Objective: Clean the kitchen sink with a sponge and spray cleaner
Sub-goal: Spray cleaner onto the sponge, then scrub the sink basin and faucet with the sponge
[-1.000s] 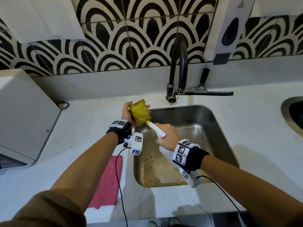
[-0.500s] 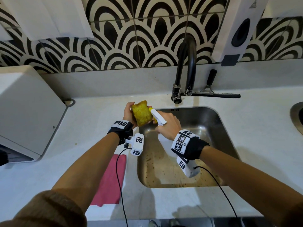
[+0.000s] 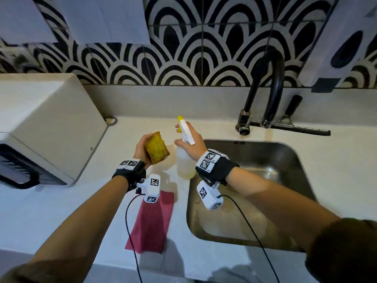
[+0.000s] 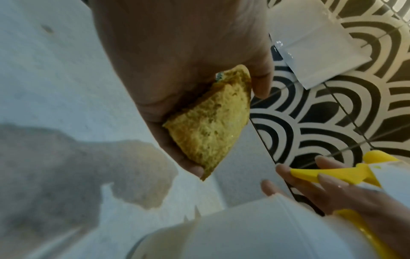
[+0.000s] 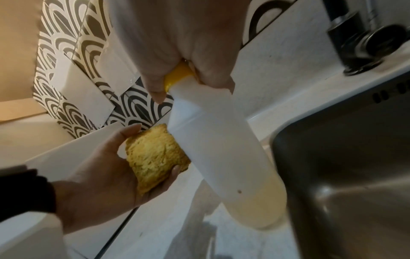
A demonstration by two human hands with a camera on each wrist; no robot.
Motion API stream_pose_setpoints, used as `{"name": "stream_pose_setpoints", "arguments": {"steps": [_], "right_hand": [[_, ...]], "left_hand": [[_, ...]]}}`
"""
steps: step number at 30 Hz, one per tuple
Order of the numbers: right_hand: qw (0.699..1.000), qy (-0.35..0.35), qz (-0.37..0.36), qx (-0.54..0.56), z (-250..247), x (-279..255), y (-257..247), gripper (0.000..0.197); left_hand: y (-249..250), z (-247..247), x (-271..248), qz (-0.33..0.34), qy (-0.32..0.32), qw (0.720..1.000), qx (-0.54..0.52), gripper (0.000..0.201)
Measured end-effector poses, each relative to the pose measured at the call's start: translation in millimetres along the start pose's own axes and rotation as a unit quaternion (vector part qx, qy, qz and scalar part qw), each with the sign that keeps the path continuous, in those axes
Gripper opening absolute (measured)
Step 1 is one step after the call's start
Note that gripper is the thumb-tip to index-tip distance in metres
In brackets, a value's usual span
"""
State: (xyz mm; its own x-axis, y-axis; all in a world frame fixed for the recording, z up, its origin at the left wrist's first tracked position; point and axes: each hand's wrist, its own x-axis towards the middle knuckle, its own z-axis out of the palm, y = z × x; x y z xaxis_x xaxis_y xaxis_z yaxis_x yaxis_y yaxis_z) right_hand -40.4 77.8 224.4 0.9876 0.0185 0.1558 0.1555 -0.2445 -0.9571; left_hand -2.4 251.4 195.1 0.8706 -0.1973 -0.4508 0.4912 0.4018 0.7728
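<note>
My left hand grips a worn yellow sponge above the white counter, left of the steel sink. The sponge fills the left wrist view; it shows in the right wrist view as well. My right hand holds a white spray bottle by its neck, upright over the counter at the sink's back left corner. Its yellow trigger lies under my fingers. The bottle has pale yellow liquid in its lower part.
A black faucet stands behind the sink, with a black squeegee lying beside it. A red cloth lies on the counter left of the sink. A white appliance sits far left. A wall dispenser hangs at the upper right.
My right hand has carried the bottle left, from over the sink to the counter, turning it upright. The nozzle has moved away from the sponge. The camera view has shifted left.
</note>
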Motion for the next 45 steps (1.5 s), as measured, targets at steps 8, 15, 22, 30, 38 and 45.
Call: {"name": "stream_pose_setpoints", "arguments": {"steps": [8,15,22,30,38,45], "right_hand": [[0.998,-0.039,-0.038,-0.014,54,28,-4,0.045],[0.997,-0.059,-0.005,-0.040,62,31,8,0.072],[0.984,-0.110,0.069,-0.120,34,3,22,0.098],[0.980,-0.130,0.103,-0.113,-24,-49,39,0.063],[0.954,-0.218,0.200,-0.043,-52,-91,76,0.061],[0.927,-0.184,0.281,0.168,-69,-109,83,0.047]], "left_hand": [[21,-66,-15,0.025,0.068,0.997,-0.015,0.031],[21,-67,-16,0.017,0.073,0.997,-0.012,0.030],[-3,-54,-24,-0.004,0.066,0.998,-0.016,0.030],[-55,-36,-58,0.012,0.114,0.992,-0.058,0.050],[-124,14,-80,-0.099,0.074,0.987,0.102,0.055],[-135,97,-70,-0.107,-0.032,0.975,0.190,0.050]]}}
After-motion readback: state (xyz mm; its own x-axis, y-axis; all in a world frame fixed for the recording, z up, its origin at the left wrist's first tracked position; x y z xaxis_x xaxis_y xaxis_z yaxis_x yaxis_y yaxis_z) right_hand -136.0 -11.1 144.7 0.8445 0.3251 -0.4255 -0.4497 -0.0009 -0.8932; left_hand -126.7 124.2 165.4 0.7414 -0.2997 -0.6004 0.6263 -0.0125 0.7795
